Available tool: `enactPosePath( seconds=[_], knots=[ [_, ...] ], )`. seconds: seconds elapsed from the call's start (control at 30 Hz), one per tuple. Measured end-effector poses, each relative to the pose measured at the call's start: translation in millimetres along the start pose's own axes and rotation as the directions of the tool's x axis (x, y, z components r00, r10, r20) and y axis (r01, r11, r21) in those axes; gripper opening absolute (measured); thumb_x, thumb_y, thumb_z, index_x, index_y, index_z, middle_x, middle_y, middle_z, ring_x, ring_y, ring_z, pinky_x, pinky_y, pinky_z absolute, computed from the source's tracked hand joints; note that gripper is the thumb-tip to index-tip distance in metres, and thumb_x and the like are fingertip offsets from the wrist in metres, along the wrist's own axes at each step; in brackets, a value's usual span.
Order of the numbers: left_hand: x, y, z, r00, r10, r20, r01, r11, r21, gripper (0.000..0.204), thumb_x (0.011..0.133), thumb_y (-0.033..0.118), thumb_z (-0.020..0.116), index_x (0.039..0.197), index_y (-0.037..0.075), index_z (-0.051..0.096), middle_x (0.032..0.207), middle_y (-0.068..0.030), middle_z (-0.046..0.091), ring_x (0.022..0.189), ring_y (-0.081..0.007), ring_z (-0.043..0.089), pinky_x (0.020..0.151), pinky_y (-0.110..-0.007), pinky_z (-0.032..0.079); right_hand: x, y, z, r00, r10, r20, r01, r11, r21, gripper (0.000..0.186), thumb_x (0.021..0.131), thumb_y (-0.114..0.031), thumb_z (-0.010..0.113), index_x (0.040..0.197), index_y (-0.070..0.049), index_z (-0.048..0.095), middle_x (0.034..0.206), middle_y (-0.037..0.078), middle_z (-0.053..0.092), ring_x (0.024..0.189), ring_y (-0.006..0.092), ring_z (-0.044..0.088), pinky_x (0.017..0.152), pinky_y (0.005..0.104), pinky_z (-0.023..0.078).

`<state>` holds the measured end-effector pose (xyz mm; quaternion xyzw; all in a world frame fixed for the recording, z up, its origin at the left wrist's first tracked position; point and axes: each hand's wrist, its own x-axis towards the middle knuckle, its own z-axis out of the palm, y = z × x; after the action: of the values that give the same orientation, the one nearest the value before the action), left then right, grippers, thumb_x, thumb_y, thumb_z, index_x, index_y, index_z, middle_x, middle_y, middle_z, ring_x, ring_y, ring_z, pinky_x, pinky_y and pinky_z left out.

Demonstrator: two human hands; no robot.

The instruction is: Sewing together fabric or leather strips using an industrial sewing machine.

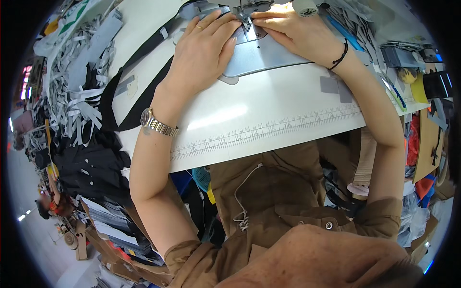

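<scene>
My left hand lies palm down on the sewing machine bed, fingers stretched toward the presser foot from its left. A piece of grey fabric shows just beyond those fingertips. From the right, my right hand reaches to the same foot. Its fingers and thumb are drawn together, and whatever is between them is hidden. The metal plate of the sewing machine spreads out between both hands. A long black strap hangs in a loop left of my left forearm and runs up behind the hand.
A printed ruler scale runs along the white table's near edge. Grey strips heap up at the left, above black garments. At the right lie scissors, a yellow roll and a blue tool.
</scene>
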<state>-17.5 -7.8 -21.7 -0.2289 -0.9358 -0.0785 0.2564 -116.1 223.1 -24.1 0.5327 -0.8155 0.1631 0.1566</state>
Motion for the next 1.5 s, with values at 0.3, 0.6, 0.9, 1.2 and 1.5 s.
enactPosePath(
  seconds=[0.3,0.6,0.9,1.2,1.5],
  knots=[
    [-5.4,8.9,3.8,0.995,-0.089,0.037,0.083,0.986,0.145,0.037,0.099,0.026,0.054,0.129,0.005,0.059,0.133,-0.0094,0.061,0.128,-0.0292,0.054,0.102,-0.042,0.049,-0.8,-1.3,2.5,1.000,-0.017,0.004,0.018,0.989,-0.144,0.028,0.096,-0.018,0.060,0.122,-0.014,0.068,0.121,0.001,0.068,0.102,0.0190,0.067,0.073,0.0296,0.059],
    [-8.3,48.5,-42.4,0.902,-0.294,0.315,0.168,0.913,0.372,0.028,0.095,0.028,0.063,0.099,0.002,0.071,0.092,-0.0147,0.072,0.068,-0.0249,0.071,0.058,-0.033,0.057,6.0,-26.4,-38.6,0.963,-0.223,0.150,0.262,0.905,-0.335,0.022,0.083,-0.009,0.063,0.104,-0.004,0.068,0.104,0.006,0.068,0.099,0.0235,0.065,0.089,0.0335,0.054],
    [-44.2,-66.0,-59.6,0.938,-0.345,-0.043,0.347,0.928,0.134,0.025,0.092,0.016,0.062,0.112,0.002,0.068,0.114,-0.0179,0.069,0.105,-0.0362,0.065,0.090,-0.042,0.052,23.6,-150.8,-20.5,0.872,-0.484,-0.064,0.488,0.871,0.060,0.022,0.078,-0.006,0.062,0.099,0.001,0.063,0.100,0.009,0.062,0.101,0.0211,0.061,0.084,0.0341,0.052],
    [-42.9,-57.9,-55.3,0.823,-0.559,0.103,0.566,0.821,-0.073,0.021,0.090,0.017,0.063,0.103,0.006,0.075,0.097,-0.0162,0.074,0.090,-0.0340,0.070,0.083,-0.040,0.054,33.5,-152.0,15.2,0.951,-0.308,0.020,0.306,0.949,0.069,0.015,0.076,-0.003,0.063,0.087,0.007,0.063,0.098,0.011,0.056,0.094,0.0219,0.059,0.073,0.0285,0.058],
    [-34.3,-68.1,-59.8,0.821,-0.563,0.093,0.568,0.822,-0.035,0.023,0.089,0.022,0.064,0.104,0.008,0.075,0.087,-0.0203,0.072,0.081,-0.0350,0.071,0.076,-0.039,0.054,28.3,-142.3,12.7,0.945,-0.311,-0.100,0.319,0.945,0.070,0.009,0.074,-0.004,0.064,0.081,0.002,0.061,0.094,0.009,0.054,0.094,0.0212,0.059,0.069,0.0301,0.057]
  ],
)
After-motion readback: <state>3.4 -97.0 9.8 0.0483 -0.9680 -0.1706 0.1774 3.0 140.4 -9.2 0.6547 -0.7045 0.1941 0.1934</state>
